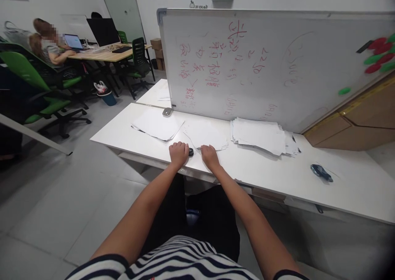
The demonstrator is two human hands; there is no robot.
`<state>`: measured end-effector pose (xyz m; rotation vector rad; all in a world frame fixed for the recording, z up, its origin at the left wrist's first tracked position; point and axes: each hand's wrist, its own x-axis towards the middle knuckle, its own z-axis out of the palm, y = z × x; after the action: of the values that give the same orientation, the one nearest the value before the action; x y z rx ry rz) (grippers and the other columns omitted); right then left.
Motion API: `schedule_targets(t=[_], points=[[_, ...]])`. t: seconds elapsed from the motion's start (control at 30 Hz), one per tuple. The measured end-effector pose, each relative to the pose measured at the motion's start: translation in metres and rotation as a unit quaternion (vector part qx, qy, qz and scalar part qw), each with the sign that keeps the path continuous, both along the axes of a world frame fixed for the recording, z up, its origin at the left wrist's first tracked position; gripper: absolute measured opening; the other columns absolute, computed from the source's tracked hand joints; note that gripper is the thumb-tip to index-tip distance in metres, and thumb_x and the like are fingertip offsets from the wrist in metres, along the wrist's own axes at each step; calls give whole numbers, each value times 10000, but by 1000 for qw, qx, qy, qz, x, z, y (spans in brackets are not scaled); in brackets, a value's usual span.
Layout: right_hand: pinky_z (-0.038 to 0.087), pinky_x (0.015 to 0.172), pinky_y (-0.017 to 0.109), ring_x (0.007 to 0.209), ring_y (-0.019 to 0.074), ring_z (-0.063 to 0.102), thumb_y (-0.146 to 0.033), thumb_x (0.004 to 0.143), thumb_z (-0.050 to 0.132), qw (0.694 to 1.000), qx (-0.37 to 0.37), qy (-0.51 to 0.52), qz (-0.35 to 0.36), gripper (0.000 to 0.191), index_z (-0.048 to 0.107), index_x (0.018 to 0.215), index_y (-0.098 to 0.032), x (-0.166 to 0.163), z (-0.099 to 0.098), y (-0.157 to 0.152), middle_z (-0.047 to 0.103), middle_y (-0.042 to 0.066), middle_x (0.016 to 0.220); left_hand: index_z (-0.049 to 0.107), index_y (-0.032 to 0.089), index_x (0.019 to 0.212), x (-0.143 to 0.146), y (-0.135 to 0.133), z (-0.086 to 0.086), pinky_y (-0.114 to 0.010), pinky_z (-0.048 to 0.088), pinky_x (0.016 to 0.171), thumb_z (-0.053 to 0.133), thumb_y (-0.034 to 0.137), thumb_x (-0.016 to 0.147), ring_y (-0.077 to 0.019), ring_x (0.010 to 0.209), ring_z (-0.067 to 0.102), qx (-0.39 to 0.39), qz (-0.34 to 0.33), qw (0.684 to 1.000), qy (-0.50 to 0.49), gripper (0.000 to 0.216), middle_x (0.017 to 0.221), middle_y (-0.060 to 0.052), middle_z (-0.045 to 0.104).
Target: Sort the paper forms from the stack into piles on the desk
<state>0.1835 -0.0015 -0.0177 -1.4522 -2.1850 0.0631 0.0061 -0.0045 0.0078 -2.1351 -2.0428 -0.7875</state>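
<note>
My left hand (pixel 179 153) is closed near the front edge of the white desk. It is wrapped round a small black object (pixel 191 152), and only a rounded end shows beside the fingers; its kind is hidden. To its right, my right hand (pixel 210 155) pinches the near corner of a few white paper sheets (pixel 207 136). These sheets lie flat on the desk, with torn or ragged-looking edges. Left of them rests another small pile of paper (pixel 158 124). A thicker, uneven paper stack (pixel 257 136) lies to the right.
Behind the papers a whiteboard (pixel 216 66) with red writing stands on the desk (pixel 277 177). A grey mouse (pixel 167 112) sits at its left corner. At the right are a dark glossy object (pixel 321 172) and cardboard boxes (pixel 354 111). A person (pixel 54 51) sits at a far desk.
</note>
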Motion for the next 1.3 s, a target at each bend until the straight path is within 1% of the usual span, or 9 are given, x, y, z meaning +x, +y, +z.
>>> schedule_targets(t=[0.17,0.37,0.43,0.63,0.7,0.87,0.97,1.03,1.3], points=[[363,1035,438,1173,243,539,-345,971,206,972,33,212,-92,446,522,1237,-179,9,21,-29,617,129,1222,613,188,754,1,-1,2,-381,262,775,319,348,939,-257,887,516,0,-1,1000,3,383,822,-113,618],[469,774,368,888,251,617,-535,926,298,812,103,419,-394,456,523,1103,-180,52,24,-100,652,111,924,616,186,827,-2,-2,8,-407,272,833,290,341,942,-266,934,509,-8,-16,1000,-4,378,910,-128,635],[466,773,361,902,249,610,-550,918,311,794,112,421,-424,453,529,1074,-184,68,19,-117,644,110,940,617,188,898,-5,-4,11,-431,264,893,290,333,940,-273,1004,501,6,-25,999,-18,360,992,-132,637],[475,767,376,865,256,627,-568,901,345,840,103,354,-397,490,571,1063,-164,99,15,-140,662,121,928,559,208,1130,6,-26,11,-448,245,1051,433,338,888,-255,1197,469,40,-275,959,-52,302,1208,-122,592],[480,762,374,850,251,630,-568,901,340,861,105,334,-369,484,585,1034,-173,101,23,-142,666,113,908,497,194,1226,20,-38,10,-449,295,1044,505,371,859,-268,1229,455,34,-305,947,-98,408,1253,-146,558],[485,753,371,823,236,626,-566,909,340,885,142,309,-318,452,579,1002,-194,100,56,-145,654,89,866,205,228,1433,46,-46,28,-405,435,954,681,459,736,-267,1242,466,-53,-280,904,-320,876,1425,-168,391],[482,719,373,743,226,614,-596,903,323,888,162,304,-306,480,564,974,-186,102,66,-142,625,75,781,423,226,1312,43,-37,48,-345,489,847,643,464,771,-222,1029,602,-146,-292,856,-401,631,1194,-105,603],[481,686,371,696,220,603,-627,888,315,885,159,316,-303,518,550,985,-176,102,65,-135,609,68,755,575,207,1128,40,-32,54,-329,492,808,612,471,793,-208,928,623,-153,-284,854,-408,428,1029,-68,663],[494,816,359,960,225,611,-563,821,504,870,-10,447,-208,480,554,1103,-177,75,37,-102,643,116,1095,652,190,948,48,-39,14,-320,478,771,588,497,794,-201,851,624,-111,-148,862,-471,349,891,-44,683]])
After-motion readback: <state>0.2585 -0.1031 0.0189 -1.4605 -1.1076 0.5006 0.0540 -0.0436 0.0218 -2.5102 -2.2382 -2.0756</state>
